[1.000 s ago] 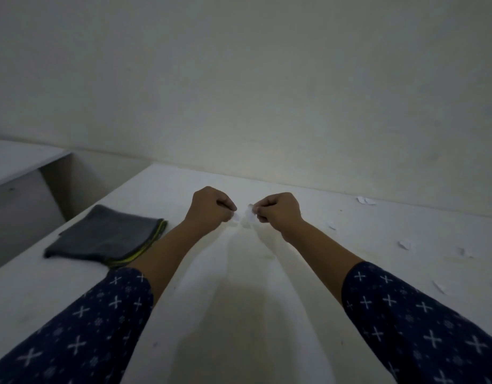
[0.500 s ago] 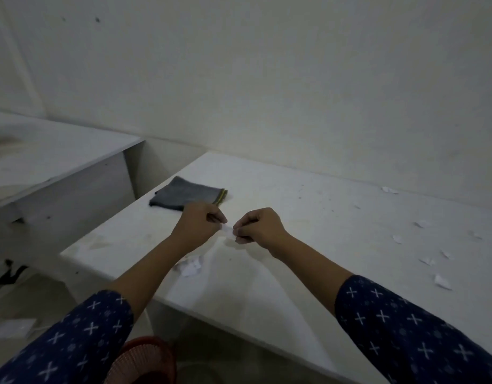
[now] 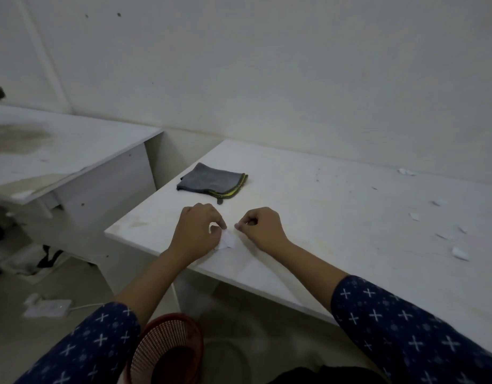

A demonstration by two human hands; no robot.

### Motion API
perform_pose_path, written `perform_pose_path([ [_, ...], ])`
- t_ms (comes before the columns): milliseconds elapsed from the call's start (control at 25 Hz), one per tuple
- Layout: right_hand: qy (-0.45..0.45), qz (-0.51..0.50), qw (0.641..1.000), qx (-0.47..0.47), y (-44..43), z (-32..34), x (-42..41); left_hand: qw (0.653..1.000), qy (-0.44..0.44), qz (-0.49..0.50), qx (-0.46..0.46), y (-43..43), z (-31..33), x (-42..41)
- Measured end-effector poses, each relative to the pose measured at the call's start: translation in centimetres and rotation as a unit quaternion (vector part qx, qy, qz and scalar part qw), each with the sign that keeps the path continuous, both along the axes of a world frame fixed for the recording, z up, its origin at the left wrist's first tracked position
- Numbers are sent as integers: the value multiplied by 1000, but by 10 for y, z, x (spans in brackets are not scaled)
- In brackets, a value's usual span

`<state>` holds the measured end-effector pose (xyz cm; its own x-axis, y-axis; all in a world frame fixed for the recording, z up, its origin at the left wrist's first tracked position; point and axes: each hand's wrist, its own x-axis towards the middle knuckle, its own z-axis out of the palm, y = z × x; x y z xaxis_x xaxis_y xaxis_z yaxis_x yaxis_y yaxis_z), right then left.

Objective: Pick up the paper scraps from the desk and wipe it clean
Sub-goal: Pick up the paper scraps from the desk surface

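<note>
From the head camera, both hands hover over the white bench (image 3: 336, 231), nearer its front edge than the folded grey cloth (image 3: 211, 182). The left hand (image 3: 196, 234) pinches a white paper scrap (image 3: 227, 241). The right hand (image 3: 263, 227) is curled with fingertips pressed together; whether it holds paper is unclear. More scraps (image 3: 459, 253) lie well right of the cloth. A red basket (image 3: 167, 347) sits on the floor below.
</note>
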<state>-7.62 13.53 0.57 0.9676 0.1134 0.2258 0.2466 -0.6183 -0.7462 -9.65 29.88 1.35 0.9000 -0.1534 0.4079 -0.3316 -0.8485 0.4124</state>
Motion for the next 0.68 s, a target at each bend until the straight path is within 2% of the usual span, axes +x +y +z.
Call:
perform_pose_path([
  [200, -19, -72, 997, -12, -50, 1, -3, 998, -26, -57, 30, -48, 0, 10],
  [320, -13, -113, 987, -111, -100, 1, -12, 994, 9, -84, 72, -101, -4, 23],
  [480, 9, -173, 949, -263, -189, 0, -26, 987, 43, -131, 88, -191, -5, 34],
  [680, 62, -252, 921, -292, -294, -1, -36, 975, 63, -187, 103, -305, -4, 46],
])
